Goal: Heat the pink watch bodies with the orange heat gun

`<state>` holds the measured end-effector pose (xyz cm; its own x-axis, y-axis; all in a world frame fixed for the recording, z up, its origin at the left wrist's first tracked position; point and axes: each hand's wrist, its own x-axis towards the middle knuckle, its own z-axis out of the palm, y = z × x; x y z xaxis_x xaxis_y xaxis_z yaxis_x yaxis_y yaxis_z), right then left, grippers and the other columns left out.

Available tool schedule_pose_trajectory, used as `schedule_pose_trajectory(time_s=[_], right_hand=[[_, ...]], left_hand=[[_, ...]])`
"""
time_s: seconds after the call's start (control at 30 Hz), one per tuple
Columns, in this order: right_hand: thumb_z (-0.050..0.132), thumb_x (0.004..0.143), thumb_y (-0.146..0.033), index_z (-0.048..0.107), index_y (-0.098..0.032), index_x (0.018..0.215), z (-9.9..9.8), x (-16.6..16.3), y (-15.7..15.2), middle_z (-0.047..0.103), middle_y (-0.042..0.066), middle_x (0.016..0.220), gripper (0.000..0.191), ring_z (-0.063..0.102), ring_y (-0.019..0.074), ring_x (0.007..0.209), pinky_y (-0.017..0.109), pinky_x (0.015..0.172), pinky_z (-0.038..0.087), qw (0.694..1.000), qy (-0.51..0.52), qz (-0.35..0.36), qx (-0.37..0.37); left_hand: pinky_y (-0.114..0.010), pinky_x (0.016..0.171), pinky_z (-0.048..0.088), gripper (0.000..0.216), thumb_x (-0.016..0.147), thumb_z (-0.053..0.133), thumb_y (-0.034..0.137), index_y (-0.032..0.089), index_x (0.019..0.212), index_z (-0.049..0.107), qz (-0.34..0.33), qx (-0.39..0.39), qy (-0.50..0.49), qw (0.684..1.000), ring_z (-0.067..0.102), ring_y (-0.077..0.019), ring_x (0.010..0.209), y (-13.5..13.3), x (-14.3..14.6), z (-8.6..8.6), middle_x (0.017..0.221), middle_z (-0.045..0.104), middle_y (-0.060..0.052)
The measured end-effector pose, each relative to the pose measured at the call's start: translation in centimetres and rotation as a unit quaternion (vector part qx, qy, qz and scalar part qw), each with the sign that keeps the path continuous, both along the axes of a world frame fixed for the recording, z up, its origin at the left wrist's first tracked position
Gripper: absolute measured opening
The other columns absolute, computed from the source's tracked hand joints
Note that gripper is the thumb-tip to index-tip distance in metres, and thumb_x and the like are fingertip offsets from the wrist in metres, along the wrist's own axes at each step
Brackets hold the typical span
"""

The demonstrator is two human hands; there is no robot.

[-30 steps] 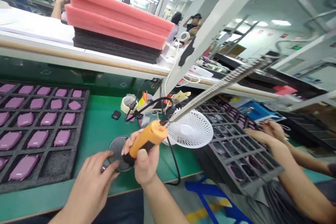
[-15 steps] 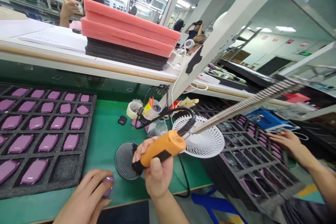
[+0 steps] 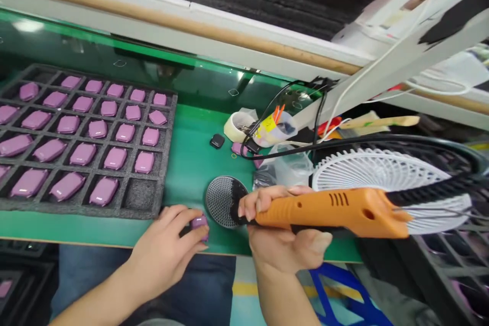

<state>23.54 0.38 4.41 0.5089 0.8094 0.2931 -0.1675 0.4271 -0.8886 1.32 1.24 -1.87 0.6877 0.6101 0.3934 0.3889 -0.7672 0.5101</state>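
Observation:
My right hand (image 3: 284, 234) is wrapped around an orange corded electric screwdriver (image 3: 321, 209), held nearly level with its black front end pointing left. That end is over a round grey dish (image 3: 219, 201) with a dotted surface and a heap of tiny dark pieces; its tip is hidden. Close to the bench's front edge, my left hand (image 3: 168, 239) has its fingers closed around a small purple case (image 3: 199, 222), mostly covered by them. Left of the dish, a black foam tray (image 3: 162, 175) carries rows of similar purple cases (image 3: 104, 191).
Behind the dish are a tape roll (image 3: 234, 127), a cup with a yellow label (image 3: 273, 130), a small black case (image 3: 217, 140) and a plastic bag (image 3: 290, 165). A white slatted basket (image 3: 351, 170) sits right, behind the screwdriver's black cable (image 3: 382, 140). A slanted post (image 3: 344, 94) rises there.
My view has tilted down and come closer to the bench. The screwdriver has swung from slanting upward to nearly level. Both hands keep hold of the same things.

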Motion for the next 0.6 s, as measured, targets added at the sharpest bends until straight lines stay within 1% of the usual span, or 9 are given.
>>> schedule_pose_trajectory(time_s=[0.13, 0.27, 0.43, 0.6], right_hand=[[0.081, 0.084, -0.079, 0.062, -0.034, 0.113, 0.0, -0.4, 0.0, 0.065, -0.006, 0.074, 0.057, 0.057, 0.0167, 0.05, 0.033, 0.048, 0.052, 1.0, 0.008, 0.004, 0.0], [0.081, 0.084, -0.079, 0.063, -0.034, 0.112, 0.1, -0.7, -0.1, 0.066, -0.006, 0.074, 0.056, 0.059, 0.017, 0.051, 0.034, 0.048, 0.053, 1.0, 0.015, 0.011, -0.01], [0.082, 0.083, -0.079, 0.061, -0.034, 0.111, -0.1, -0.9, -0.2, 0.065, -0.007, 0.075, 0.058, 0.061, 0.0177, 0.052, 0.034, 0.048, 0.053, 0.999, 0.011, 0.028, -0.02], [0.081, 0.086, -0.077, 0.065, -0.033, 0.114, -0.8, -1.1, 0.1, 0.064, -0.006, 0.075, 0.054, 0.059, 0.0162, 0.051, 0.032, 0.046, 0.051, 1.0, 0.017, 0.017, 0.011]], left_hand=[[-0.05, 0.093, 0.066, 0.021, 0.108, 0.069, 0.019, 0.022, 0.127, 0.076, 0.002, 0.018, -0.006, 1.0, 0.066, -0.0318, 0.119, -0.1, 0.1, 0.1, 0.135, 0.074, -0.013], [-0.049, 0.093, 0.065, 0.02, 0.108, 0.07, 0.018, 0.022, 0.126, 0.076, 0.003, 0.018, -0.003, 1.0, 0.066, -0.0313, 0.117, 0.0, 0.1, 0.4, 0.134, 0.074, -0.012], [-0.05, 0.092, 0.064, 0.02, 0.108, 0.072, 0.02, 0.023, 0.127, 0.076, 0.003, 0.014, -0.007, 1.0, 0.066, -0.0317, 0.117, -0.1, 0.1, 0.4, 0.134, 0.075, -0.012], [-0.05, 0.094, 0.063, 0.02, 0.108, 0.072, 0.021, 0.023, 0.128, 0.075, -0.002, 0.012, 0.001, 1.0, 0.066, -0.032, 0.118, -0.1, 0.1, 0.4, 0.135, 0.075, -0.011]])
